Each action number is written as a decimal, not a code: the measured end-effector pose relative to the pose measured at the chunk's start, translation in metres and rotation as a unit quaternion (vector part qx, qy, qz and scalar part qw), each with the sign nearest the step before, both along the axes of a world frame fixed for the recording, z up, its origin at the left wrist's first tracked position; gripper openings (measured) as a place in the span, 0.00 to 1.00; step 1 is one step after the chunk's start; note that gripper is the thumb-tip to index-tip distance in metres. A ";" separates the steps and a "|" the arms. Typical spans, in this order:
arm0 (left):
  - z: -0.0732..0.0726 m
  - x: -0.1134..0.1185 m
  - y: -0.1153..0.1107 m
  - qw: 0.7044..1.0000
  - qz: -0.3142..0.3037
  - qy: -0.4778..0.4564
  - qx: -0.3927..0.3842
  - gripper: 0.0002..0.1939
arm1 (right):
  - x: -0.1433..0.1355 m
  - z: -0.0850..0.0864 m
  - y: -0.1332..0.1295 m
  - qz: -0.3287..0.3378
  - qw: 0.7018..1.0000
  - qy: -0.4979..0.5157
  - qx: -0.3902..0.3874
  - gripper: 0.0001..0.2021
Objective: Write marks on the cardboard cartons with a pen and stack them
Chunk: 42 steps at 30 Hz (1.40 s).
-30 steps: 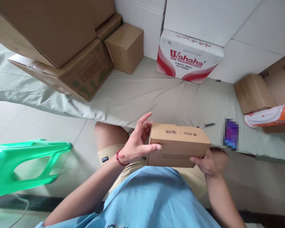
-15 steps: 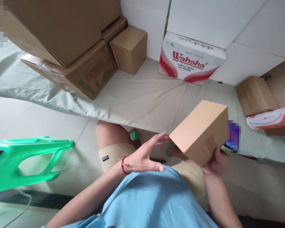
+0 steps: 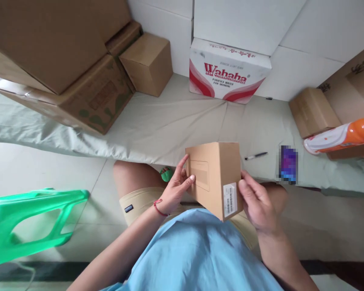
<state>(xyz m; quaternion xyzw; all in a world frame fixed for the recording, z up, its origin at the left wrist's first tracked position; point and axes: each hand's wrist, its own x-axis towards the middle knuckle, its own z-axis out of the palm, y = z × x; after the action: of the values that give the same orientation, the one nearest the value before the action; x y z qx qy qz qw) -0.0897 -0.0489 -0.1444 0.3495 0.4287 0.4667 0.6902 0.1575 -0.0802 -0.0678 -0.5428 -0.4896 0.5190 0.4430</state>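
Note:
A small plain cardboard box (image 3: 229,163) is held between my two hands, tilted above my lap. One narrow side carries a white barcode label (image 3: 230,199), and a wider side has a printed rectangular outline. My left hand (image 3: 175,186), with a red string bracelet at the wrist, grips the box's left edge, thumb on the wide side. At the opposite edge, my right hand (image 3: 257,200) holds the box beside the label, its fingertips partly hidden. A pen (image 3: 256,156) lies on the covered surface just beyond the right hand.
A pale cloth-covered surface (image 3: 157,121) runs across in front of me. Large cartons (image 3: 87,105) stand at left, a Wahaba-like printed water carton (image 3: 227,74) at the back. An orange-and-white package (image 3: 339,135) and a blurred purple item (image 3: 288,163) lie right. A green stool (image 3: 60,198) stands at left.
The box has moved left and turned, bringing its barcode label into view. My left hand, earlier apart from it, has taken hold. The pen has come into view.

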 end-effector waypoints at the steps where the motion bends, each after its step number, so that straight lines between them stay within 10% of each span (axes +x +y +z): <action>1: -0.002 0.001 -0.001 1.000 0.003 -0.019 -0.014 0.50 | -0.002 0.005 0.000 0.022 0.999 -0.028 0.007 0.23; 7: -0.004 -0.001 -0.001 0.996 0.018 -0.042 -0.073 0.51 | 0.004 0.014 0.008 0.025 0.998 -0.055 -0.005 0.20; 14: 0.014 -0.013 -0.002 0.998 0.060 -0.020 -0.009 0.35 | 0.039 -0.018 0.014 -0.146 0.985 -0.087 0.043 0.16; 20: 0.032 -0.011 -0.008 0.995 0.008 -0.044 0.084 0.21 | 0.047 -0.051 0.020 -0.219 0.972 0.086 0.001 0.19; 28: 0.036 0.001 -0.010 0.989 0.064 -0.096 0.092 0.14 | 0.043 -0.036 0.020 -0.200 0.952 0.193 -0.127 0.31; 36: 0.023 0.006 -0.005 0.992 0.083 -0.037 0.086 0.41 | 0.050 -0.057 0.012 -0.185 0.953 0.209 -0.118 0.22; 42: 0.029 -0.010 -0.003 0.996 -0.071 -0.057 0.004 0.47 | 0.049 -0.060 0.000 -0.172 0.966 0.181 -0.070 0.23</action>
<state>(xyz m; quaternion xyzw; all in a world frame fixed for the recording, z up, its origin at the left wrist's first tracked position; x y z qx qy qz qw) -0.0998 -0.0518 -0.1152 0.3552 0.3608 0.4372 0.7433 0.2061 -0.0807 -0.1274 -0.5456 -0.2629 0.5577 0.5676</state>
